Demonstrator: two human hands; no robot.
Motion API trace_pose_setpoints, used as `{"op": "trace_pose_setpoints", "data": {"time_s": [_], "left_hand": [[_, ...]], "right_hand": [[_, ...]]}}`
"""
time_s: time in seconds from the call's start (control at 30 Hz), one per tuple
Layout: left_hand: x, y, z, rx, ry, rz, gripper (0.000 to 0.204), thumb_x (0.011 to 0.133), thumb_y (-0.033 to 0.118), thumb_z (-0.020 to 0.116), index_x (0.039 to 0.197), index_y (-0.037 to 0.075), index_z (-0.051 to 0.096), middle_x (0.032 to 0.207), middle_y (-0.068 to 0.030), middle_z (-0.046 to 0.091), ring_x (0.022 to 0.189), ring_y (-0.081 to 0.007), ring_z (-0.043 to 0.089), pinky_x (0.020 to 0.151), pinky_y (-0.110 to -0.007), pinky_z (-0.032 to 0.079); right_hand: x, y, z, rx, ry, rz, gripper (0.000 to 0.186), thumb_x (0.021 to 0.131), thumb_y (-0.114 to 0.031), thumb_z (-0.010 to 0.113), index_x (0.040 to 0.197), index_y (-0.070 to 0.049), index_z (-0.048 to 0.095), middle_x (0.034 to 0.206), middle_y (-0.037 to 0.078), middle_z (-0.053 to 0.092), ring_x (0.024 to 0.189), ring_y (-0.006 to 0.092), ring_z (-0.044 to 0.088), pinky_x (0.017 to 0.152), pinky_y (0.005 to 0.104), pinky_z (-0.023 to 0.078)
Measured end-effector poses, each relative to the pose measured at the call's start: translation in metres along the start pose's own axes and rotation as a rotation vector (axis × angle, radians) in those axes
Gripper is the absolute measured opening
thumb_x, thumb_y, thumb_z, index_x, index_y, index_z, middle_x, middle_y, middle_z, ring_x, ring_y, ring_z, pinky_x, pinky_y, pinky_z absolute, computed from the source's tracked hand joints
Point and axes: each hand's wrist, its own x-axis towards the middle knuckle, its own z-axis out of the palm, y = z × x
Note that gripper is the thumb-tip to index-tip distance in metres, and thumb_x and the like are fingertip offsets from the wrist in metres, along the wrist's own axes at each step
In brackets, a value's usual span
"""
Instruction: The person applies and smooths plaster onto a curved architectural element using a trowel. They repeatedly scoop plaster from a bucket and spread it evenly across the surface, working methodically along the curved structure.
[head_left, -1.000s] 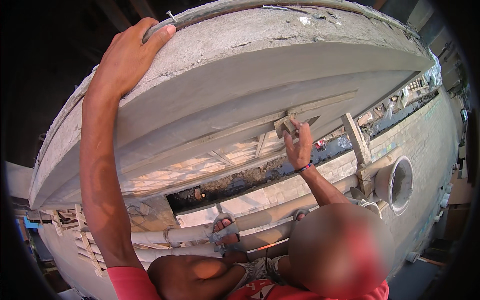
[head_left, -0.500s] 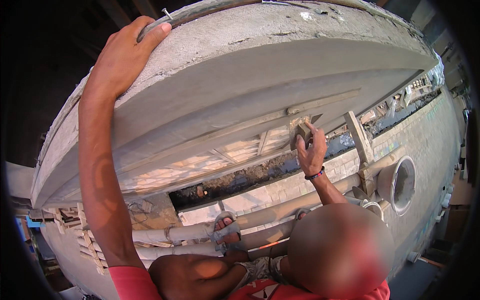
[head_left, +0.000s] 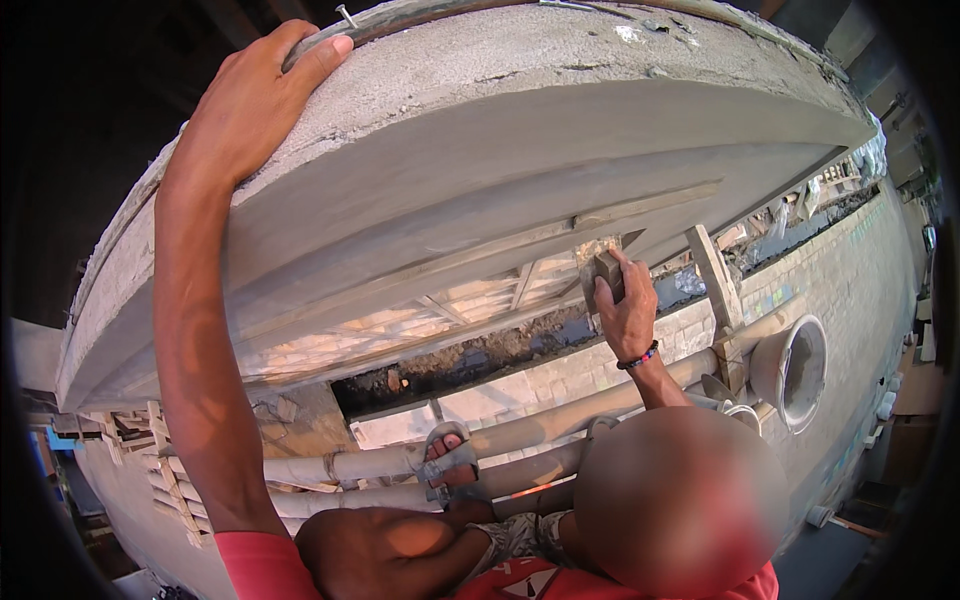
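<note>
My left hand (head_left: 250, 105) is hooked over the top edge of a curved concrete ledge (head_left: 480, 65), its thumb on the rough upper face and its fingers over the far side. Lower and to the right, my right hand (head_left: 630, 300) grips a hand float (head_left: 609, 272) by its block-like handle. The float's flat plate is close to the lower band of the smooth grey underside (head_left: 470, 180); whether it touches cannot be made out. A beaded bracelet (head_left: 638, 356) circles my right wrist.
A nail (head_left: 346, 16) sticks up beside my left hand. Under me run bamboo poles (head_left: 540, 430), with my sandalled foot (head_left: 450, 460) on them. A wooden post (head_left: 715, 275) and a round bucket (head_left: 795, 370) stand at right. Far below lie a dark ditch (head_left: 480, 350) and paving.
My right hand has shifted and turned slightly with the float, which stays near the same spot. The left hand keeps its hold on the ledge.
</note>
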Motion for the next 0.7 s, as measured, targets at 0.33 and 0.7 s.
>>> {"op": "trace_pose_setpoints", "data": {"time_s": [0.33,0.7], "left_hand": [[0.003,-0.006,0.0,0.036,-0.012,-0.011,0.071,0.093,0.071,0.047,0.133,0.014,0.063,0.124,-0.0175,0.067,0.117,-0.0339,0.064,0.102,-0.052,0.046],[0.002,-0.002,-0.003,0.029,-0.034,-0.028,0.069,0.095,0.066,0.049,0.133,0.01,0.063,0.125,-0.019,0.067,0.118,-0.0343,0.064,0.102,-0.049,0.046]], "right_hand": [[0.072,-0.032,-0.05,-0.354,-0.168,0.023,0.034,0.084,-0.015,0.06,0.111,0.005,0.063,0.097,0.024,0.065,0.087,0.0442,0.066,0.078,0.0509,0.053],[0.086,-0.031,-0.038,-0.49,-0.27,-0.003,0.022,0.079,-0.012,0.062,0.092,0.007,0.063,0.09,0.028,0.066,0.081,0.0467,0.067,0.073,0.0528,0.055]]}}
